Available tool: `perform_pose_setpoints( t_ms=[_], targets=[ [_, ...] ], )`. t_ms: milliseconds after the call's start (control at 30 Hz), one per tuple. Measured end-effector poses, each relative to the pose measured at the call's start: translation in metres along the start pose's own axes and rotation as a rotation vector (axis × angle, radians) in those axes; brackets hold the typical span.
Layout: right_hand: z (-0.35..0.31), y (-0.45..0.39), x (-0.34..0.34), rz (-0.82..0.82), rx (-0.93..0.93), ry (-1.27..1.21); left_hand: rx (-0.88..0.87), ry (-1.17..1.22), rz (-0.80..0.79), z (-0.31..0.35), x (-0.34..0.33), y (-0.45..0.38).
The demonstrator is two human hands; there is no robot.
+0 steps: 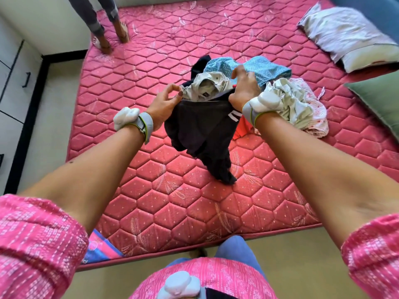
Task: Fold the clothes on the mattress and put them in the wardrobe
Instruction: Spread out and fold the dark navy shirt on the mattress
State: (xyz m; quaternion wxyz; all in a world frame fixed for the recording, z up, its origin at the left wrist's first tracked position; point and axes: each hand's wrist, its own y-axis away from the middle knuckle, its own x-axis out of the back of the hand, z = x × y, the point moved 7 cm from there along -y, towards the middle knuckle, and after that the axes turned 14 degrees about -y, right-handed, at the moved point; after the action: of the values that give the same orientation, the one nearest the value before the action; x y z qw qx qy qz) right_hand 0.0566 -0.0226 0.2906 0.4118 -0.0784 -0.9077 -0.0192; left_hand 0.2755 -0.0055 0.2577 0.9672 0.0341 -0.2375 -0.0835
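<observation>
While both arms reach forward over the bed, the items stand as follows.

Mattress [172,212]: pink, quilted in hexagons, lying low on the floor; it fills most of the view.

Black garment [203,134]: dark cloth with white stripes near its right edge, held up by its top edge above the mattress; its lower end hangs down to a point, and whether that tip touches the quilting cannot be told.

Left hand [164,104]: thumb and fingers pinched on the left end of the garment's top edge; a grey wrist strap with a white device sits behind it.

Right hand [244,89]: fingers curled and closed on the right end of the same edge; a matching strap and device on the wrist.

Clothes pile [280,98]: heaped on the mattress just behind the hands; a pale crumpled shirt, a blue patterned cloth [263,67] on top at the far side, a white piece with small red print at the right, and an orange-red scrap showing under the black garment.

Pillow [345,37]: pale, at the far right corner of the mattress.

Green cushion [380,100]: at the right edge, near the pile but apart from it.

Drawer unit [13,83]: light fronts with a dark handle, along the left wall.

Second person: bare feet [112,37] standing on the far left corner of the mattress.
</observation>
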Motion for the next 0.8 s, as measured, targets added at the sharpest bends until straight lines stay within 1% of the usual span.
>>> perform_pose_setpoints(
  t_ms=[33,67,133,167,200,267,300,367,433,467,500,533,567,600,633,700,733,767,800],
  targets=[
    [-0.006,-0.001,-0.001,-0.062,0.056,0.027,-0.075,-0.073,-0.037,0.011,0.0,-0.001],
    [-0.008,-0.002,-0.005,-0.16,0.103,0.043,-0.136,-0.162,-0.082,0.021,-0.003,0.0],
    [-0.018,0.006,-0.007,-0.35,0.114,0.055,-0.221,-0.409,-0.182,0.037,-0.003,0.001],
    [-0.021,0.009,-0.005,-0.396,0.098,0.07,-0.235,-0.557,-0.22,0.041,-0.002,-0.001],
    [-0.025,0.011,0.0,-0.402,0.083,0.044,-0.249,-0.714,-0.236,0.044,0.001,-0.003],
    [-0.029,0.019,0.005,-0.431,0.008,-0.13,-0.294,-0.945,-0.204,0.052,0.009,-0.004],
    [-0.03,0.022,0.007,-0.458,-0.061,-0.29,-0.325,-0.997,-0.169,0.059,0.014,-0.004],
    [-0.026,0.023,0.01,-0.486,-0.261,-0.55,-0.34,-0.978,-0.084,0.071,0.029,-0.007],
    [-0.028,0.027,0.017,-0.509,-0.364,-0.527,-0.363,-0.9,-0.014,0.085,0.045,-0.006],
    [-0.032,0.023,0.028,-0.458,-0.33,-0.394,-0.388,-0.864,-0.001,0.091,0.051,-0.007],
    [-0.038,0.018,0.043,-0.361,-0.271,-0.243,-0.414,-0.858,0.011,0.1,0.057,-0.008],
    [-0.043,0.006,0.065,-0.171,-0.213,-0.122,-0.429,-0.89,0.014,0.106,0.063,-0.01],
    [-0.047,-0.002,0.086,0.016,-0.173,-0.105,-0.417,-0.957,0.014,0.112,0.069,-0.011],
    [-0.052,-0.007,0.107,0.139,-0.172,-0.163,-0.402,-1.045,0.015,0.122,0.077,-0.011],
    [-0.052,-0.014,0.123,0.226,-0.178,-0.252,-0.378,-1.152,0.005,0.128,0.085,-0.011],
    [-0.053,-0.023,0.148,0.297,-0.194,-0.447,-0.295,-1.319,-0.023,0.137,0.1,-0.009],
    [-0.057,-0.019,0.159,0.313,-0.193,-0.544,-0.261,-1.352,-0.011,0.14,0.107,-0.009],
    [-0.058,-0.016,0.167,0.332,-0.179,-0.603,-0.255,-1.368,0.043,0.147,0.115,-0.006],
    [-0.061,-0.011,0.176,0.362,-0.15,-0.613,-0.271,-1.367,0.137,0.157,0.121,-0.003]
  ],
)
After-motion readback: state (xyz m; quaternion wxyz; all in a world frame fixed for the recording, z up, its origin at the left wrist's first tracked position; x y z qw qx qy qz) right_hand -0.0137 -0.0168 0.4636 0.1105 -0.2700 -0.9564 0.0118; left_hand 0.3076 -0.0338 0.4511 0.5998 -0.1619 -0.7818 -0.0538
